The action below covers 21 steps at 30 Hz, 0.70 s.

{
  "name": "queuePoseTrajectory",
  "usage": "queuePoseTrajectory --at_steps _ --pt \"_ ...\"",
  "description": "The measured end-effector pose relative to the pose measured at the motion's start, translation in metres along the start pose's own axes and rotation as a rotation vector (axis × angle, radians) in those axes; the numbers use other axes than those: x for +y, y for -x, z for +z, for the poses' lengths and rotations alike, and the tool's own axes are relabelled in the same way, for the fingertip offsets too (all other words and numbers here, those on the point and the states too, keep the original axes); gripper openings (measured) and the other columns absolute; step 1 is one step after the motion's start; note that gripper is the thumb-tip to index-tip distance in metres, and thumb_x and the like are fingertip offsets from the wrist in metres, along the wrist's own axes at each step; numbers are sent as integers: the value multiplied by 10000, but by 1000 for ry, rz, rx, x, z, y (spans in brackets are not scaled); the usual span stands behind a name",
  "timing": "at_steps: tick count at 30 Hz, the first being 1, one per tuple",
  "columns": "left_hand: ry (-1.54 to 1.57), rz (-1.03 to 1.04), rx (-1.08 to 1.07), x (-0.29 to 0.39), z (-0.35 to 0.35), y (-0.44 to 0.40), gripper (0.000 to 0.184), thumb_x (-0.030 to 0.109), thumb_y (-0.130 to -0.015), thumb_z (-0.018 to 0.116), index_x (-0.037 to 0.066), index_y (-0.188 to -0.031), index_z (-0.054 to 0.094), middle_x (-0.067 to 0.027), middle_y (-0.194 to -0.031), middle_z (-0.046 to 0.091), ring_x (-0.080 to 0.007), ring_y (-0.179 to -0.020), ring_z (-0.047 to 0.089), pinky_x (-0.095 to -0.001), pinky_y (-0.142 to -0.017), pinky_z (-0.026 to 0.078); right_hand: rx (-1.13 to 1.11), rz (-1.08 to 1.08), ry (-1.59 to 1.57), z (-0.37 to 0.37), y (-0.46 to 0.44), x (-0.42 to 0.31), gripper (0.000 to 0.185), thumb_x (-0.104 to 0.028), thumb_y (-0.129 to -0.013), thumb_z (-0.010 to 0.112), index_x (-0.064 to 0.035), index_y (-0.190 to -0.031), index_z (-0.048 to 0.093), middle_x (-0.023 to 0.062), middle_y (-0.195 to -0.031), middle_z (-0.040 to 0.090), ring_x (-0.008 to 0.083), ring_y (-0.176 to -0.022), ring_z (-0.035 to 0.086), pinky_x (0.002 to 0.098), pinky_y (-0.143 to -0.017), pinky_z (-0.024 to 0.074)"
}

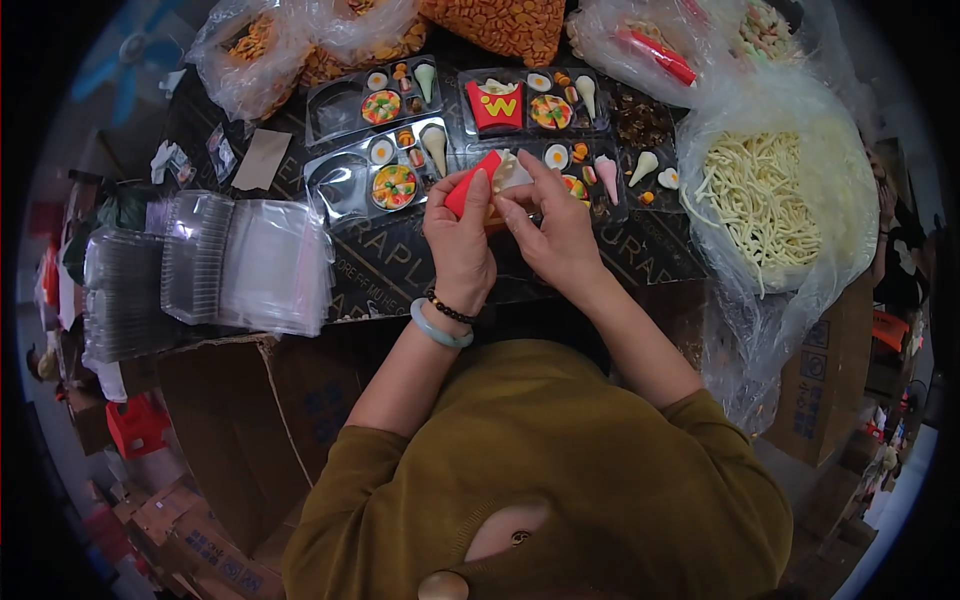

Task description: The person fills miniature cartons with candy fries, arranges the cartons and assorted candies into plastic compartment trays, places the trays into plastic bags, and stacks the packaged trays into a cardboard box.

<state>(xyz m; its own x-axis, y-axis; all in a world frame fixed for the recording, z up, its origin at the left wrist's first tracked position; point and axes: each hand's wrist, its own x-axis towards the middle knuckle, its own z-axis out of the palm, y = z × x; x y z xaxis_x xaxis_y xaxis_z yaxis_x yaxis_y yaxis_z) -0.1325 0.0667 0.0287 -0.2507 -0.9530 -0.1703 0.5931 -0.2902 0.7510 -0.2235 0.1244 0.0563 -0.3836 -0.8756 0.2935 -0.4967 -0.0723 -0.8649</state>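
My left hand (461, 235), with a bracelet and a bangle at the wrist, is closed on a small red fries box (470, 184) held tilted above the trays. Pale fry pieces (507, 169) show at its opening. My right hand (553, 226) has its fingers bent at that opening, touching the pale pieces. Behind the hands lie clear trays with toy food; one tray (366, 178) has a round pizza piece, an egg and a cone. In another tray stands a red box with a yellow mark (495, 106). A further tray is partly hidden behind my right hand.
Stacked clear lids (125, 285) and plastic sleeves (272, 262) lie at the left. A bag of pale fry strands (768, 200) sits at the right. Bags of orange pieces (505, 25) line the back. Cardboard boxes (822, 370) stand below the table's edge.
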Motion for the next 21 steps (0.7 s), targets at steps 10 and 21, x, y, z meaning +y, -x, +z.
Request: queuePoseTrajectory --at_steps 10,21 --pt "-909 557 -236 -9 -13 2 437 141 -915 556 -20 -1290 398 -217 -1288 428 -315 -1155 464 -397 -982 373 -169 -49 271 -16 -22 16 137 -207 -883 576 -92 -941 623 63 -917 637 267 -918 607 638 -1027 169" --pt "-1857 665 -551 -28 -18 -5 758 352 -863 582 -66 -1403 250 -223 -1456 284 -365 -1387 213 -576 -1093 130 -431 -232 372 -23 -61 75 138 -139 -840 582 -82 -950 642 90 -823 658 265 -828 637 559 -1112 141"
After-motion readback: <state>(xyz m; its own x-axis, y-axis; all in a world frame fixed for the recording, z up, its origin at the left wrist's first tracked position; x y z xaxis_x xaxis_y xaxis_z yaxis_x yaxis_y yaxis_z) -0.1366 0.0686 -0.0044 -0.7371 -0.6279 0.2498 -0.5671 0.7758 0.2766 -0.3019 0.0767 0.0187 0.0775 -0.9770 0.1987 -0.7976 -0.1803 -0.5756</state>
